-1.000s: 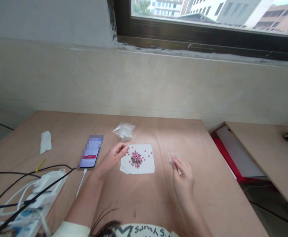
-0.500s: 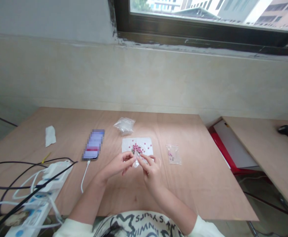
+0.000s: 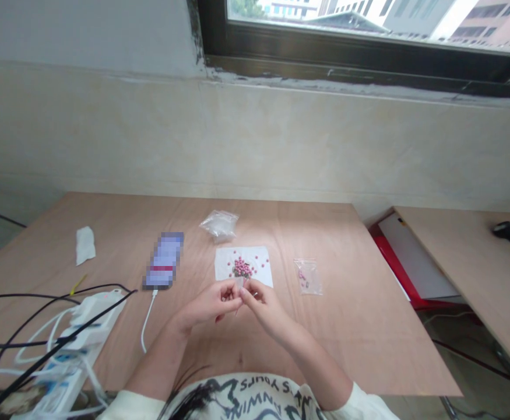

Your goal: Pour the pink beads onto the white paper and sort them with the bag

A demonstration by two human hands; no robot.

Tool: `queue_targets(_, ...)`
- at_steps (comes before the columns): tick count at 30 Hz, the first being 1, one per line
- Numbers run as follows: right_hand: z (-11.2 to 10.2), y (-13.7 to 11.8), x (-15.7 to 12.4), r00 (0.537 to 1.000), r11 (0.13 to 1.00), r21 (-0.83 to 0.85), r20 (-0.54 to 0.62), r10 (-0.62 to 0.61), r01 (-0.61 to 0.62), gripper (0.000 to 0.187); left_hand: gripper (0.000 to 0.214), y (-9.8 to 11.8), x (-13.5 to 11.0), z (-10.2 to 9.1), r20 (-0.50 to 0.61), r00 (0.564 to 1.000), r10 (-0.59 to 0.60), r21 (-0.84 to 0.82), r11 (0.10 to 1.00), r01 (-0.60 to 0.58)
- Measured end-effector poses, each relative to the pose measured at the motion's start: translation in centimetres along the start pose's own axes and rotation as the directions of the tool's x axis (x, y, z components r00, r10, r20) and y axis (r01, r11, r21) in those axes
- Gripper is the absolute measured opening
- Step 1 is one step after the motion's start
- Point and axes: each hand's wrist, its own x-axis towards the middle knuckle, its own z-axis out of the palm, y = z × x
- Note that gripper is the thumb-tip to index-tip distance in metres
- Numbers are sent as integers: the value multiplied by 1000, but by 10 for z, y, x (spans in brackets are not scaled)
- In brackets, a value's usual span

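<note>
Both hands meet over the near edge of a white paper sheet (image 3: 223,255), fingertips almost touching. Between them shows a small clear plastic bag (image 3: 239,282), mostly covered by the fingers. My left hand (image 3: 222,298) is closed, thumb and forefinger pinching the bag from the left. My right hand (image 3: 261,298) is closed too, pinching it from the right. Just beyond the fingertips, a pile of small pink beads (image 3: 242,266) lies on the sheet, with several strays around it. To the right, a small zip bag (image 3: 309,276) lies flat with a few pink pieces inside.
A bundle of clear bags (image 3: 220,224) lies behind the sheet. At the left are a phone (image 3: 165,259) on a white charging cable, a white tissue (image 3: 85,245) and power strips (image 3: 86,326) with tangled cords. A second table (image 3: 464,251) stands at the right.
My hands have drawn closer together and slightly nearer to my body. The fingers have closed in, so less of the small bag shows and more of the bead pile is visible.
</note>
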Motion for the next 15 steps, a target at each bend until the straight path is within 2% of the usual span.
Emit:
queue_targets(5,5,11,1,999,993,112,32,41,-44,23,24,-12,-6,5,2,1000,-3,-81,997,3)
queue_targets(8,4,15,-2,997,997,20,-25,70,-70,20,25,-20,-8,3,-154,988,-8,-112,994,-10)
queue_targets(11,2,17,-2,988,983,-145,-117,100,-116,19,26,-23,-8,1,-347,937,23,-12,1000,-29)
queue_targets(13,3,18,-2,982,966,-215,-149,114,-145,19,24,-22,-7,4,-380,920,95,110,992,-57)
queue_targets(15,5,20,-1,984,969,-201,-134,115,-141,15,21,-18,-6,10,-360,919,163,214,973,-88)
